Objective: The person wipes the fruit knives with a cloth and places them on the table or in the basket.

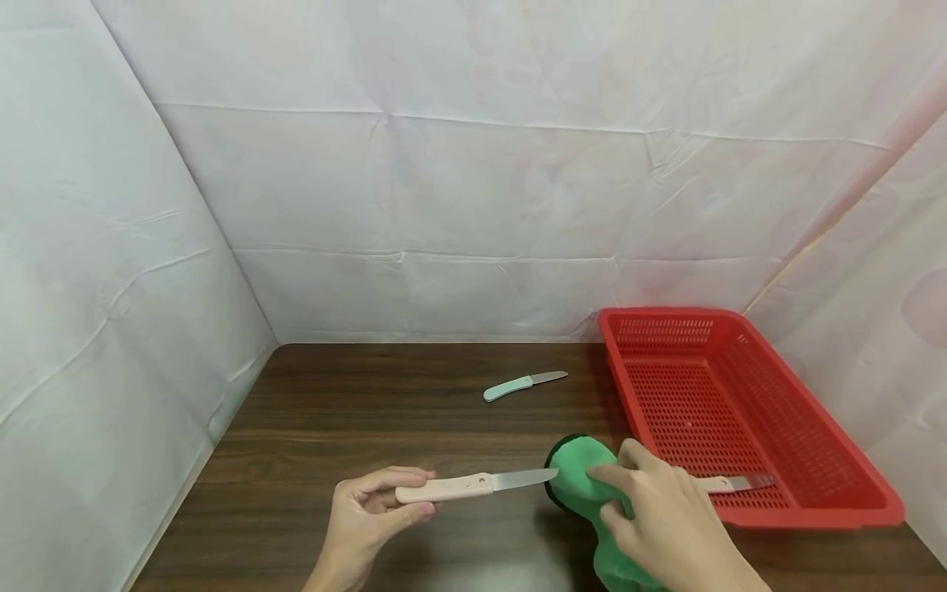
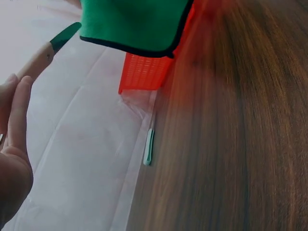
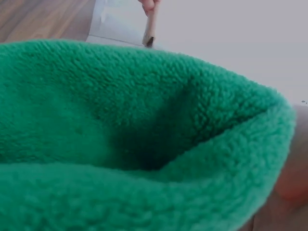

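In the head view my left hand (image 1: pixel 362 518) pinches a paring knife with a pale wooden handle (image 1: pixel 447 487) between thumb and fingers. Its blade (image 1: pixel 524 478) points right, with the tip at the edge of a green cloth (image 1: pixel 580 467). Black trim edges this fluffy cloth, which my right hand (image 1: pixel 662 514) grips from above, letting part hang down. In the right wrist view the folded green cloth (image 3: pixel 144 115) hides most of that hand. The left wrist view shows the held knife (image 2: pixel 41 61) near the cloth (image 2: pixel 134 26); whether they touch I cannot tell.
A red perforated plastic basket (image 1: pixel 829 411) stands on the right of the dark wooden table (image 1: pixel 355 419). Another pale-handled knife (image 1: pixel 728 484) lies in it, partly behind my right hand. Farther back on the table lies a mint-handled knife (image 1: pixel 510 388). White sheeting (image 1: pixel 444 181) encloses the sides and back.
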`<state>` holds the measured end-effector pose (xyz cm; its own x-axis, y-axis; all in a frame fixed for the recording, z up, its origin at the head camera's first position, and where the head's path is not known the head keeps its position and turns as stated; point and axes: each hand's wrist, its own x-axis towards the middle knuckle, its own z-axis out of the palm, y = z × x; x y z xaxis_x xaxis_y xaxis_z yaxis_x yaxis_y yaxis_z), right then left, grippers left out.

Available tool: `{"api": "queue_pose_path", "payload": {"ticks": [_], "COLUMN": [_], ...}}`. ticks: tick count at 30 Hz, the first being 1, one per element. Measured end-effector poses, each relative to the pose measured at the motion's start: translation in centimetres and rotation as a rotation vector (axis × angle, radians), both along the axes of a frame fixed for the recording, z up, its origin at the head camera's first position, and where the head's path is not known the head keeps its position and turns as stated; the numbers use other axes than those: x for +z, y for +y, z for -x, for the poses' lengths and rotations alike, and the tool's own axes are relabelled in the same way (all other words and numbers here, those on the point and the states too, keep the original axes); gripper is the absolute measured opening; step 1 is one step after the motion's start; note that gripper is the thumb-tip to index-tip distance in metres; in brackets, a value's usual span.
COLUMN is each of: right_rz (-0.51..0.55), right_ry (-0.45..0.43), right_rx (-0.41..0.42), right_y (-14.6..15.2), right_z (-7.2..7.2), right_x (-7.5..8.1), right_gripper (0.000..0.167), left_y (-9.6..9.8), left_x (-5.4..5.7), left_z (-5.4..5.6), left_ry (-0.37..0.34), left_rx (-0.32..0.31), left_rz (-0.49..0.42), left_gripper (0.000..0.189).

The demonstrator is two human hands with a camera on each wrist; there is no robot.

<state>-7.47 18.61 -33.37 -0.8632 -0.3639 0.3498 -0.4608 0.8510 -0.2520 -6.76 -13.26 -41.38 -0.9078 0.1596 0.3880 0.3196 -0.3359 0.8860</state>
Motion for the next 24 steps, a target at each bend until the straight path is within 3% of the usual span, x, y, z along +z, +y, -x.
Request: {"api": "queue_pose_path", "payload": {"ticks": [11, 19, 24], "right_rz": [0.077, 0.111, 0.122], "right_ry": [0.181, 0.2, 0.22], "right_rx": [0.007, 0.072, 0.169], "right_y": [-0.5, -1.8, -2.8], "right_z": [-0.2, -0.7, -0.7], "right_x": [1.4, 2.1, 2.1], "right_gripper": [0.036, 0.035, 0.034], "left_y": [0.6, 1.1, 1.6], "left_x": [0.0, 0.3, 0.5], "left_z": [-0.1, 0.2, 0.3], "left_ry": [-0.008, 0.005, 0.028], "left_rx": [0.06, 0.038, 0.031], "left_rz": [0.105, 0.111, 0.087], "left_gripper": [0.028, 0.028, 0.028]}}
